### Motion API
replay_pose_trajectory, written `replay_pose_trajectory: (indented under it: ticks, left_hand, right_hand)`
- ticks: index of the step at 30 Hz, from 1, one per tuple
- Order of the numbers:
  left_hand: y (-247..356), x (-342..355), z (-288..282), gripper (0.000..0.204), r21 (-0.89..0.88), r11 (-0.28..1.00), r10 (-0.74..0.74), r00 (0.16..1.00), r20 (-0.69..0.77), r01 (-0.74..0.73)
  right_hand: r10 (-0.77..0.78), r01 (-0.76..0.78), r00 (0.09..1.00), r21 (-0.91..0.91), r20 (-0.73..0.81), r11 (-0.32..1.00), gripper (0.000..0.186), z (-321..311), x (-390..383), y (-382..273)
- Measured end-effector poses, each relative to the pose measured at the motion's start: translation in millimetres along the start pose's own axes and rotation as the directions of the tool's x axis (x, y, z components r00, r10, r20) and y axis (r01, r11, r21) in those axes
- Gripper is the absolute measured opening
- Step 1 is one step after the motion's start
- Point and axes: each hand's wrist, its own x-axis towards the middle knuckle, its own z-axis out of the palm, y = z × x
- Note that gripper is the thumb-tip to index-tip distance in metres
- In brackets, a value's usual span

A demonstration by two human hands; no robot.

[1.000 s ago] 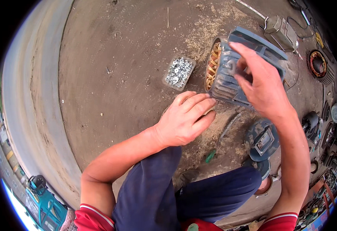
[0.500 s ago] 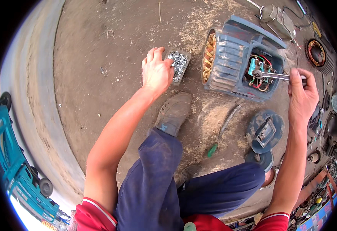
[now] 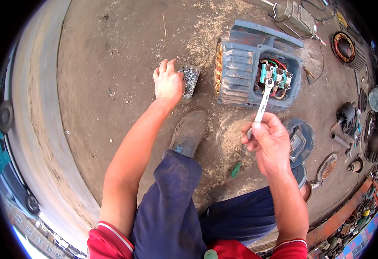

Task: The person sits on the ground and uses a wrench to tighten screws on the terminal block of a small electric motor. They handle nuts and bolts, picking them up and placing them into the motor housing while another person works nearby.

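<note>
My left hand (image 3: 169, 84) rests at the left side of a small clear container (image 3: 190, 96) of metal nuts and washers. Its fingers are apart, and the thumb side lies against the container's edge. A silver wrench (image 3: 263, 102) is gripped near its lower end by my right hand (image 3: 270, 140). The wrench's ring head sits at the lower left of a turquoise terminal block (image 3: 265, 72). Red and green wires surround the block inside the open connection box of a blue-grey electric motor (image 3: 237, 71), which lies on the ground.
A blue-grey round cover (image 3: 308, 137) lies right of my right hand. A green-handled tool (image 3: 236, 169) is on the ground near my shoe (image 3: 189, 134). A grey metal box (image 3: 294, 19) and a copper-wound ring (image 3: 344, 46) stand farther right. Assorted metal parts crowd the right edge.
My right hand has swung the wrench from pointing right to pointing down toward me, its head still at the terminal block. My left hand stays beside the container. The whole view has shifted slightly.
</note>
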Motion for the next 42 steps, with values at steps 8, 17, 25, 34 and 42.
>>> replay_pose_trajectory:
  ticks: [8,17,25,34,42]
  left_hand:
    - [-16,-17,-14,0.028,-0.254,0.963,0.043,0.985,-0.166,-0.085]
    - [10,-3,-33,0.008,0.330,0.820,0.395,0.880,0.263,-0.467]
    - [20,16,-15,0.008,0.461,0.679,0.362,0.807,0.467,-0.572]
    - [18,10,-30,0.013,0.501,0.671,0.357,0.830,0.430,-0.547]
    - [-15,3,-61,0.013,-0.033,0.954,0.299,0.954,-0.001,-0.299]
  right_hand:
    - [0.053,-0.054,0.986,0.004,0.156,0.999,0.014,31,9,5]
    - [-0.026,0.045,0.974,-0.082,0.223,0.996,0.012,22,-39,72]
    - [0.025,-0.003,0.980,-0.111,0.196,0.994,0.013,8,-60,81]
    - [0.040,-0.011,0.989,-0.195,0.145,0.981,0.012,-8,-76,88]
    - [0.016,-0.009,0.993,-0.063,0.116,0.998,0.014,-15,-82,105]
